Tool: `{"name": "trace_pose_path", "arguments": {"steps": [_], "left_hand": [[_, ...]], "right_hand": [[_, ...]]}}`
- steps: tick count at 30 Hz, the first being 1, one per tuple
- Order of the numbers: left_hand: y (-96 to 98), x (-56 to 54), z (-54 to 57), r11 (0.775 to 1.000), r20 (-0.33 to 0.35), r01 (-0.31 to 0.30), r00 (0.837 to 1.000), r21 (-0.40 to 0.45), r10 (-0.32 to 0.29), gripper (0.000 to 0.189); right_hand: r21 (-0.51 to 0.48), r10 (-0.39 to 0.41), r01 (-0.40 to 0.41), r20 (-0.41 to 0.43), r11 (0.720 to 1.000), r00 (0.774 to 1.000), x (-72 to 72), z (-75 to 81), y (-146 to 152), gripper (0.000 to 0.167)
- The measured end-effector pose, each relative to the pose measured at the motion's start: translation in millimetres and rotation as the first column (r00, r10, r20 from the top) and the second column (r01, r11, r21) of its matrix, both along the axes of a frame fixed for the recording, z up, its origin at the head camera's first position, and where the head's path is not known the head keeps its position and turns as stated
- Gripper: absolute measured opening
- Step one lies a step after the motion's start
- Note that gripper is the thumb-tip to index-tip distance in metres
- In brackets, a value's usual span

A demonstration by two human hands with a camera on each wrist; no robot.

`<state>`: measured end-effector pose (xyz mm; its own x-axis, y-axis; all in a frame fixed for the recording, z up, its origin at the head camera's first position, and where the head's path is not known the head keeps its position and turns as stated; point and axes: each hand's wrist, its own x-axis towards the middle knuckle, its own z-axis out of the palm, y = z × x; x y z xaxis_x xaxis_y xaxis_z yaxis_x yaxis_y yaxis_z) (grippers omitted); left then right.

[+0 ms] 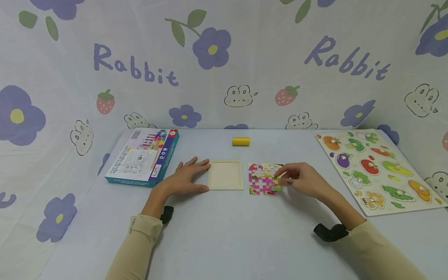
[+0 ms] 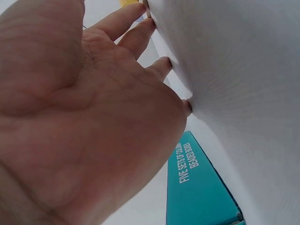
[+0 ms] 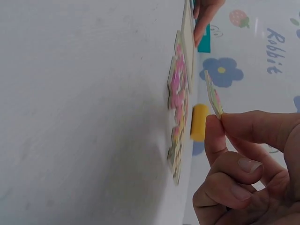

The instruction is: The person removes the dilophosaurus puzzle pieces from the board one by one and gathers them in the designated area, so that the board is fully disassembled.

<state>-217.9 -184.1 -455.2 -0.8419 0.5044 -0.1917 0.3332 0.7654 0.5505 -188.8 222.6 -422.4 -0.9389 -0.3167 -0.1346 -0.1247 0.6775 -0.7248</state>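
Note:
With thumb and index finger my right hand (image 1: pixel 303 181) pinches a thin jigsaw puzzle piece (image 3: pixel 213 95), raised off the table in the right wrist view. Close under it lies a group of loosely arranged puzzle pieces (image 1: pixel 257 181), pink, green and yellow. Left of them is a shallow square wooden puzzle tray (image 1: pixel 225 175) with a raised rim and nothing inside. My left hand (image 1: pixel 184 179) is spread at the tray's left side, index finger and thumb at its edge. In the left wrist view, the other fingertips (image 2: pixel 163 65) rest on the tabletop.
A yellow cylinder (image 1: pixel 241 141) lies behind the tray. At the left is a flat teal and white box (image 1: pixel 143 157) with printed labels. A board with vegetable pictures (image 1: pixel 344 177) lies at the right. A patterned cloth (image 1: pixel 210 89) hangs behind the table.

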Motion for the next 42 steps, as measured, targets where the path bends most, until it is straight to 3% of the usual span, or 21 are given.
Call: {"name": "trace_pose_path", "arguments": {"steps": [8, 16, 42], "left_hand": [[-0.4, 0.6, -0.1, 1.000, 0.008, -0.001, 1.000, 0.003, 0.001, 0.084], [0.0, 0.1, -0.7, 1.000, 0.005, -0.001, 1.000, 0.005, 0.001, 0.084], [-1.1, 1.4, 0.7, 1.000, 0.001, -0.001, 1.000, 0.012, 0.001, 0.083]], "right_hand": [[0.033, 0.028, -0.028, 0.004, 0.999, 1.000, 2.5, -5.8, 19, 0.020], [0.051, 0.007, -0.010, 0.059, 0.999, 0.998, 3.2, -11.9, 22, 0.023], [0.091, 0.053, -0.054, 0.013, 0.994, 0.998, -1.0, -17.1, 21, 0.019]]}}
